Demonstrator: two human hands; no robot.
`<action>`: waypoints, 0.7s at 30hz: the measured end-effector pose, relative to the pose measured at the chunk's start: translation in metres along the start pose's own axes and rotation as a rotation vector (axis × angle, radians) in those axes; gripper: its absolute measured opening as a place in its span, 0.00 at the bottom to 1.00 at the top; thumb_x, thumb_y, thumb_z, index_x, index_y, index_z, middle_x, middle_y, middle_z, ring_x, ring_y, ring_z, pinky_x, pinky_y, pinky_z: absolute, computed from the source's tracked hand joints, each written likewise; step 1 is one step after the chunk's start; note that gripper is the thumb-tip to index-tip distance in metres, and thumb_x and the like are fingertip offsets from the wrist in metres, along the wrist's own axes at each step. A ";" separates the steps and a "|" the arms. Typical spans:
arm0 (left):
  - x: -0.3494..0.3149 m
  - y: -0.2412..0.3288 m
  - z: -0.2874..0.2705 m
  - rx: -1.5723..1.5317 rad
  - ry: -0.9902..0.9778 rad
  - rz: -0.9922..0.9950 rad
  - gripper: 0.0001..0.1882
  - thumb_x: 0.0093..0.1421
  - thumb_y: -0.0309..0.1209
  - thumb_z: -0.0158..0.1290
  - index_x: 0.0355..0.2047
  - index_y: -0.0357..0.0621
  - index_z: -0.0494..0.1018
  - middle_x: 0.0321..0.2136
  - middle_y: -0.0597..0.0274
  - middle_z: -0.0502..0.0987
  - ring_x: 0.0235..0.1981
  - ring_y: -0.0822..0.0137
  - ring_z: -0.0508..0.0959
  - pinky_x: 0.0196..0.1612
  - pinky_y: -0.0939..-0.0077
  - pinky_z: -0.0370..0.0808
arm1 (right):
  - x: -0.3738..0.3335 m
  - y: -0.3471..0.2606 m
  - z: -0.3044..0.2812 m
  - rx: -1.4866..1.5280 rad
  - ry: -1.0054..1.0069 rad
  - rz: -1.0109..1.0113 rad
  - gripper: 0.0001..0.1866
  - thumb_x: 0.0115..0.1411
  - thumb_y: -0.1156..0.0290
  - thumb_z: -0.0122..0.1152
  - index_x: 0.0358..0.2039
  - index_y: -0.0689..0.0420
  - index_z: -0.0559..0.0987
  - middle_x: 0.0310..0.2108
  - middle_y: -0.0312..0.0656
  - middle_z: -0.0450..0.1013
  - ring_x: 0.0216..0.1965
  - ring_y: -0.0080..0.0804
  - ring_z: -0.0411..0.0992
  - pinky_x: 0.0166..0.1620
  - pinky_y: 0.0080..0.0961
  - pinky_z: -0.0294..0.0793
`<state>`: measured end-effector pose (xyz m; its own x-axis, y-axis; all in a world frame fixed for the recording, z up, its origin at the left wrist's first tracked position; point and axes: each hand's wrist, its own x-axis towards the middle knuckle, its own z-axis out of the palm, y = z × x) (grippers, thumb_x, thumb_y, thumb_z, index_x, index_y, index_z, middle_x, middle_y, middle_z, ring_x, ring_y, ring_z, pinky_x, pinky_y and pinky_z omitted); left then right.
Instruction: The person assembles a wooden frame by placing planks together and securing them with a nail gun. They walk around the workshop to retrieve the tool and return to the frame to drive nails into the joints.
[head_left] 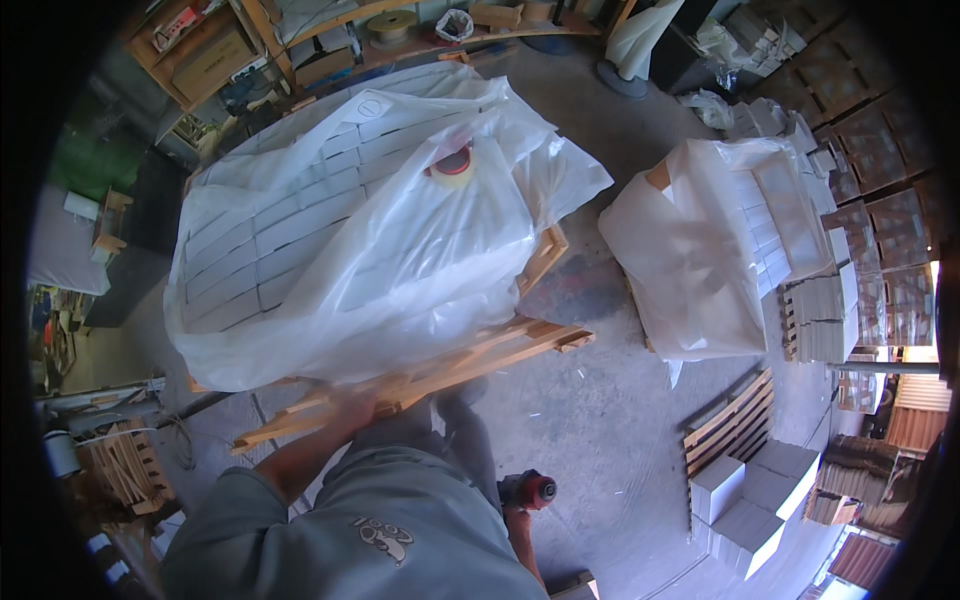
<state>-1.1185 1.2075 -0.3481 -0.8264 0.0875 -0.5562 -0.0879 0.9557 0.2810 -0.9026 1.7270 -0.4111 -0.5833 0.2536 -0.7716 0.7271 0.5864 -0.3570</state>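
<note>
At the lower middle, my right hand (517,521) is closed round the grip of a red and black power drill (530,490), beside my right leg. My left hand (352,408) is closed on the near edge of a slatted wooden frame (480,357), its fingers partly hidden by the wood. The frame sits tilted between my body and a large stack of white boxes (290,225). Clear plastic sheeting (400,270) drapes loosely over that stack. A tape roll with a red core (453,165) is on the stack's top, near the right side, partly veiled by the plastic.
A second stack under plastic sheeting (690,240) stands to the right. Nearer lie a slatted pallet (730,420) and several white boxes (735,530). Loaded shelves (215,65) line the far left, and wrapped pallets (880,230) rise at the right edge. Grey concrete floor (600,440) runs between.
</note>
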 end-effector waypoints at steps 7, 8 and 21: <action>0.007 0.033 -0.041 0.110 -0.055 -0.257 0.32 0.54 0.42 0.54 0.55 0.39 0.61 0.44 0.43 0.75 0.42 0.45 0.78 0.44 0.52 0.74 | 0.107 0.060 -0.015 0.444 0.081 -0.137 0.11 0.48 0.80 0.61 0.34 0.64 0.73 0.23 0.43 0.72 0.20 0.33 0.74 0.22 0.28 0.74; 0.006 0.038 -0.051 0.065 -0.029 -0.238 0.33 0.54 0.43 0.54 0.56 0.38 0.60 0.44 0.43 0.75 0.42 0.45 0.78 0.44 0.52 0.74 | 0.112 0.057 -0.021 0.417 0.082 -0.085 0.11 0.48 0.80 0.61 0.34 0.64 0.73 0.23 0.43 0.72 0.20 0.33 0.74 0.22 0.29 0.74; 0.041 0.024 -0.092 -0.033 -0.129 -0.105 0.22 0.56 0.45 0.54 0.40 0.38 0.67 0.35 0.42 0.78 0.38 0.44 0.79 0.41 0.50 0.74 | 0.088 -0.033 -0.015 0.258 0.023 0.030 0.13 0.46 0.75 0.63 0.32 0.67 0.77 0.22 0.45 0.75 0.21 0.34 0.75 0.25 0.30 0.75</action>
<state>-1.2054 1.2087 -0.2923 -0.7334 0.0250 -0.6794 -0.1900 0.9520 0.2400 -0.9833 1.7416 -0.4588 -0.5658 0.2872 -0.7729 0.8109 0.3633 -0.4587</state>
